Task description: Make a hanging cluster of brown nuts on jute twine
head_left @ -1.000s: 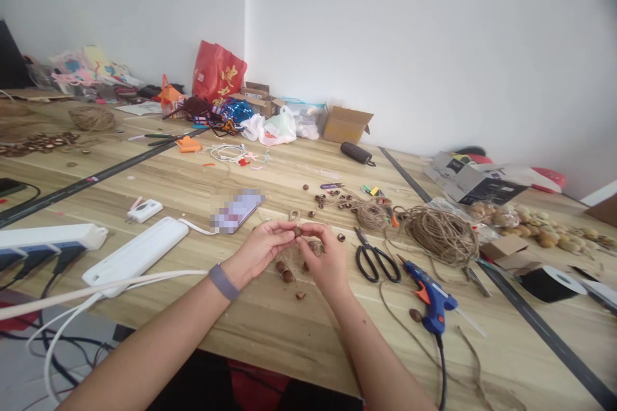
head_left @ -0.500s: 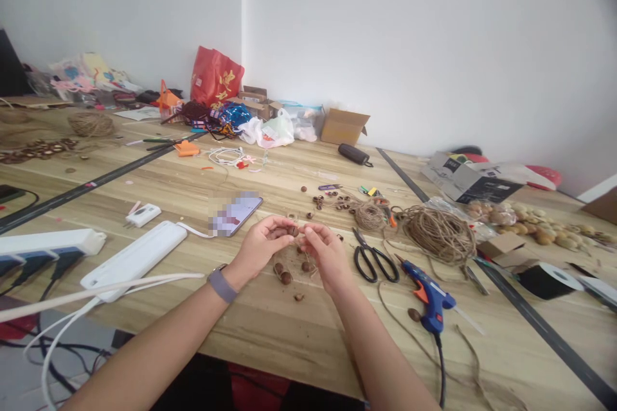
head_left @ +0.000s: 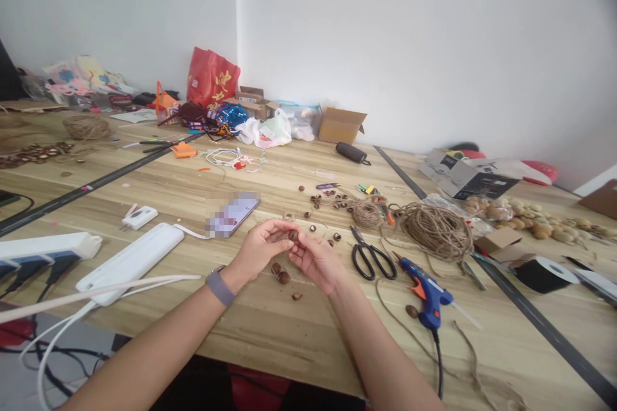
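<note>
Between the fingertips of both hands is a small round brown nut shell (head_left: pixel 294 236). My left hand (head_left: pixel 260 249), with a watch on its wrist, pinches it from the left. From the other side my right hand (head_left: pixel 318 262) grips it with thumb and fingers, the lower fingers curled underneath. Just below the hands lie brown nuts (head_left: pixel 283 277) and a broken shell piece (head_left: pixel 296 297). Thin twine shows partly behind the fingers. Black-handled scissors (head_left: pixel 369 255) lie to the right of my right hand, and a blue glue gun (head_left: pixel 429 295) is farther right.
Several opened nut shells (head_left: pixel 342 199) are scattered beyond the hands, by a small twine coil (head_left: pixel 367 214). A big twine bundle (head_left: pixel 436 231) sits at right. A phone (head_left: pixel 235 215) and white power strip (head_left: pixel 130 263) lie left, with cables. Black ribbon roll (head_left: pixel 542 274) stands far right.
My right hand has turned, its fingers now folded lower and nearer my left. The brown shell shows more clearly between the fingertips. The view has shifted slightly.
</note>
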Action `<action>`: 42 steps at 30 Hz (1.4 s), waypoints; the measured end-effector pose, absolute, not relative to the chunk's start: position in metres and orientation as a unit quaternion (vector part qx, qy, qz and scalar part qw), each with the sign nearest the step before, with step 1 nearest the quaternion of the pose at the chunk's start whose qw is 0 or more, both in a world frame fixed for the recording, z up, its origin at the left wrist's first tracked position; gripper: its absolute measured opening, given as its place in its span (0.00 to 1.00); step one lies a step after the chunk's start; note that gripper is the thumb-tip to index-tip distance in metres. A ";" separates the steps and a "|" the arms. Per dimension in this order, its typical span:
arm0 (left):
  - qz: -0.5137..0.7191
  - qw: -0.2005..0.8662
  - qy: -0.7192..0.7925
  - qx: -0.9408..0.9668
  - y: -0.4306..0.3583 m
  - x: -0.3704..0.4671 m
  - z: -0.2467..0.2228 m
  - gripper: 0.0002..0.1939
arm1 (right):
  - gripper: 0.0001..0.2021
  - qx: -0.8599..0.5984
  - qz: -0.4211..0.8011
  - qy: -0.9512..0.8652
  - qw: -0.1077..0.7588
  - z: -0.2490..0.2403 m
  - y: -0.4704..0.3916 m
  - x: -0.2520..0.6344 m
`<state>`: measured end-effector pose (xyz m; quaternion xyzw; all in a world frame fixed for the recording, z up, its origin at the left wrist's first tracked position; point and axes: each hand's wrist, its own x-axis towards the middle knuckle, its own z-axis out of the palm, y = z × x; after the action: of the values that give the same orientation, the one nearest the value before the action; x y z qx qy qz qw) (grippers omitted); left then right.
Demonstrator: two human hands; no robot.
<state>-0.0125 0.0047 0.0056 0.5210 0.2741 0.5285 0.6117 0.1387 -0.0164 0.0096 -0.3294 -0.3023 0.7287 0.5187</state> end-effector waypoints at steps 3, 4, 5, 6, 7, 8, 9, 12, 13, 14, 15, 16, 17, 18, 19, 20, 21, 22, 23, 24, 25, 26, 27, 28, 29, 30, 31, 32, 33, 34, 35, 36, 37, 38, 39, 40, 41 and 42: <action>0.526 0.630 0.269 0.504 0.004 -0.013 0.007 0.21 | 0.17 -0.333 0.684 -0.360 0.540 0.009 -0.015 0.140; 0.527 0.632 0.270 0.499 0.004 -0.014 0.008 0.22 | 0.16 -0.334 0.665 -0.383 0.547 0.008 -0.014 0.141; 0.528 0.632 0.274 0.496 0.004 -0.014 0.008 0.23 | 0.15 -0.338 0.644 -0.406 0.553 0.008 -0.013 0.143; 0.528 0.630 0.280 0.496 0.004 -0.014 0.008 0.22 | 0.14 -0.346 0.620 -0.430 0.557 0.007 -0.013 0.144; 0.526 0.628 0.288 0.497 0.004 -0.015 0.008 0.21 | 0.13 -0.355 0.594 -0.453 0.562 0.006 -0.012 0.145; 0.523 0.624 0.297 0.499 0.004 -0.015 0.008 0.19 | 0.13 -0.366 0.566 -0.478 0.564 0.006 -0.011 0.146; 0.521 0.621 0.305 0.501 0.004 -0.015 0.009 0.18 | 0.12 -0.377 0.535 -0.504 0.564 0.005 -0.011 0.147; 0.526 0.614 0.321 0.494 0.004 -0.014 0.010 0.16 | 0.11 -0.411 0.426 -0.580 0.560 0.003 -0.011 0.149; 0.529 0.615 0.323 0.487 0.004 -0.014 0.010 0.15 | 0.10 -0.421 0.382 -0.604 0.558 0.003 -0.011 0.149; 0.532 0.618 0.323 0.480 0.004 -0.014 0.011 0.15 | 0.10 -0.428 0.340 -0.627 0.556 0.003 -0.011 0.149; 0.534 0.625 0.320 0.472 0.004 -0.014 0.011 0.15 | 0.09 -0.432 0.302 -0.646 0.552 0.004 -0.012 0.149; 0.534 0.634 0.316 0.462 0.004 -0.013 0.012 0.16 | 0.09 -0.432 0.271 -0.664 0.547 0.004 -0.012 0.149; 0.532 0.645 0.312 0.451 0.005 -0.013 0.012 0.16 | 0.09 -0.431 0.248 -0.678 0.541 0.005 -0.013 0.149; 0.531 0.657 0.308 0.439 0.005 -0.013 0.012 0.17 | 0.09 -0.429 0.232 -0.689 0.536 0.005 -0.013 0.149; 0.529 0.667 0.305 0.428 0.005 -0.013 0.013 0.17 | 0.10 -0.427 0.220 -0.697 0.533 0.006 -0.013 0.149; 0.526 0.675 0.303 0.418 0.005 -0.013 0.013 0.18 | 0.10 -0.425 0.212 -0.703 0.530 0.006 -0.013 0.150; 0.525 0.681 0.303 0.412 0.005 -0.013 0.013 0.18 | 0.11 -0.423 0.206 -0.707 0.527 0.006 -0.013 0.150; 0.524 0.683 0.303 0.407 0.005 -0.012 0.013 0.18 | 0.11 -0.421 0.204 -0.711 0.525 0.007 -0.013 0.150; 0.524 0.685 0.304 0.404 0.005 -0.012 0.013 0.18 | 0.11 -0.420 0.205 -0.713 0.524 0.007 -0.013 0.150; 0.523 0.687 0.304 0.402 0.005 -0.013 0.013 0.18 | 0.11 -0.420 0.207 -0.712 0.524 0.007 -0.013 0.149; 0.522 0.689 0.304 0.399 0.005 -0.013 0.012 0.17 | 0.12 -0.422 0.212 -0.707 0.526 0.007 -0.014 0.149; 0.521 0.694 0.303 0.395 0.005 -0.013 0.012 0.17 | 0.12 -0.425 0.220 -0.699 0.531 0.006 -0.014 0.148; 0.518 0.699 0.301 0.391 0.005 -0.013 0.011 0.16 | 0.12 -0.429 0.232 -0.687 0.539 0.006 -0.015 0.147; 0.515 0.704 0.300 0.386 0.006 -0.014 0.011 0.16 | 0.12 -0.434 0.246 -0.672 0.547 0.006 -0.016 0.145; 0.512 0.708 0.300 0.383 0.006 -0.014 0.010 0.16 | 0.11 -0.439 0.262 -0.656 0.555 0.006 -0.016 0.144; 0.511 0.709 0.300 0.382 0.007 -0.015 0.009 0.16 | 0.10 -0.444 0.275 -0.643 0.560 0.005 -0.017 0.144; 0.510 0.709 0.301 0.383 0.008 -0.015 0.008 0.16 | 0.09 -0.448 0.285 -0.634 0.562 0.005 -0.017 0.143; 0.508 0.710 0.301 0.384 0.008 -0.016 0.007 0.16 | 0.07 -0.451 0.288 -0.630 0.563 0.005 -0.018 0.142; 0.506 0.711 0.301 0.384 0.009 -0.016 0.005 0.16 | 0.06 -0.452 0.287 -0.630 0.562 0.005 -0.018 0.142; 0.503 0.715 0.301 0.382 0.010 -0.016 0.004 0.16 | 0.04 -0.451 0.284 -0.632 0.562 0.006 -0.018 0.142; 0.499 0.720 0.301 0.377 0.010 -0.016 0.003 0.16 | 0.03 -0.449 0.280 -0.635 0.563 0.006 -0.018 0.142; 0.493 0.727 0.300 0.371 0.010 -0.016 0.003 0.17 | 0.03 -0.447 0.277 -0.637 0.564 0.007 -0.018 0.143; 0.488 0.734 0.300 0.365 0.010 -0.016 0.002 0.17 | 0.03 -0.447 0.278 -0.637 0.564 0.007 -0.017 0.144; 0.483 0.740 0.300 0.360 0.010 -0.015 0.002 0.17 | 0.03 -0.446 0.282 -0.636 0.562 0.007 -0.017 0.144; 0.480 0.744 0.300 0.355 0.010 -0.015 0.002 0.17 | 0.03 -0.445 0.290 -0.635 0.560 0.007 -0.016 0.145; 0.477 0.747 0.300 0.353 0.010 -0.015 0.001 0.16 | 0.04 -0.442 0.299 -0.635 0.558 0.007 -0.016 0.146; 0.475 0.749 0.301 0.351 0.009 -0.014 0.001 0.15 | 0.05 -0.438 0.309 -0.635 0.557 0.006 -0.015 0.146; 0.473 0.751 0.301 0.349 0.010 -0.014 0.001 0.15 | 0.05 -0.433 0.317 -0.635 0.556 0.005 -0.014 0.147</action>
<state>-0.0142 0.0096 0.0009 0.3487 0.3013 0.4729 0.7510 0.1467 -0.0142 0.0054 -0.4333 -0.6346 0.3168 0.5561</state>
